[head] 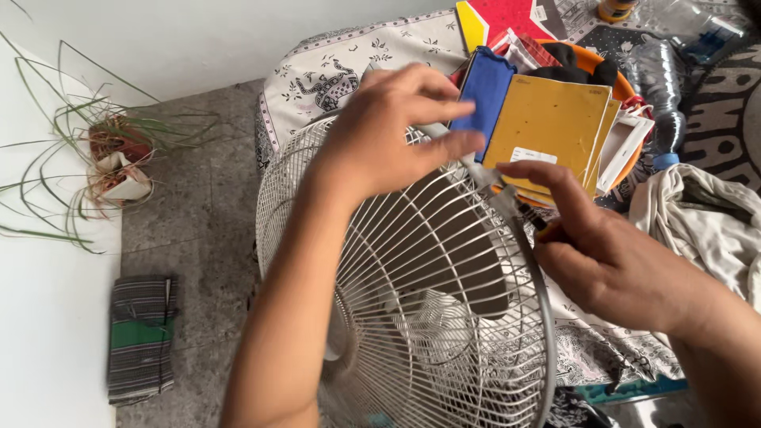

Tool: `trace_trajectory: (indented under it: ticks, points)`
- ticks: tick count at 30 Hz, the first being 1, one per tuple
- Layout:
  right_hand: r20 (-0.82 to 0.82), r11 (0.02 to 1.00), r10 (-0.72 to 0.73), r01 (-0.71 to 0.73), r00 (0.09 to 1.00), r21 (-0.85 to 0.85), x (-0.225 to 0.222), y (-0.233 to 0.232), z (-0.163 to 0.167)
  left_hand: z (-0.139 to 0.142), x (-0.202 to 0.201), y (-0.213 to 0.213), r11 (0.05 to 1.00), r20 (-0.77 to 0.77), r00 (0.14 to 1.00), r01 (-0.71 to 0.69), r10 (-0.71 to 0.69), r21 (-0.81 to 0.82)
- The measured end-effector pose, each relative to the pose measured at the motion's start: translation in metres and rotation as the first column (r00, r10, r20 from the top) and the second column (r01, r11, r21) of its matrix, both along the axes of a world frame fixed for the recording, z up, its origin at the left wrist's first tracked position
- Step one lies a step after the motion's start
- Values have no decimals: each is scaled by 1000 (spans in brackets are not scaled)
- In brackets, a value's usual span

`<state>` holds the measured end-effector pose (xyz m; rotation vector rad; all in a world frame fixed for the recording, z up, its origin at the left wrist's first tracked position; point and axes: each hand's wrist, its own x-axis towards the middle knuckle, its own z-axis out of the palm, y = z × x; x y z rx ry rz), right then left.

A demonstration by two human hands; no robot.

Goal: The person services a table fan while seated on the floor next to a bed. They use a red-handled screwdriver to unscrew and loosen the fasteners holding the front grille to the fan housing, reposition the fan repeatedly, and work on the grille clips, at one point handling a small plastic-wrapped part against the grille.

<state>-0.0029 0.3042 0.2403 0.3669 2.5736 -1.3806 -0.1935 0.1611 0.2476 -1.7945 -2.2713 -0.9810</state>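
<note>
Left hand [392, 131] fingers pinched together on far rim of the wire fan guard [404, 269], centre frame. Right hand [602, 254] closed around a small tool [547, 230] at the guard's right rim clip. Yellow notebook [551, 127] just beyond

White fan guard [412, 269], yellow folder [547, 127], blue book [485, 91]

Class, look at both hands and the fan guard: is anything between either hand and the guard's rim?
Nothing visible. The left hand already rests on the fan guard at its top rim. The right hand holds a small tool against the rim's clip. The books lie behind, apart.
</note>
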Motion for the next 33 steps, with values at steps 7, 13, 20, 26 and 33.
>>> trace_trajectory:
  ticks: [7, 13, 20, 26, 33]
  points:
    - [37, 957, -197, 201, 980, -209, -1, -15, -4, -11, 10, 12, 970, 22, 1000, -15, 21, -243]
    - [-134, 968, -136, 103, 982, -230, 5, -13, -2, -4, 22, 12, 989, 29, 997, -73, 77, -130]
    - [0, 986, -116, 115, 993, 124, -10, -19, 19, -5, 23, 11, 994, 21, 995, -96, 97, -49]
    - [71, 907, -83, 46, 994, 419, -12, -29, 34, -5, 30, 5, 992, 53, 995, -78, 84, -103]
    - [39, 793, -56, 21, 998, 609, -5, -37, 34, 0, 40, 3, 966, -51, 997, -62, 50, -250]
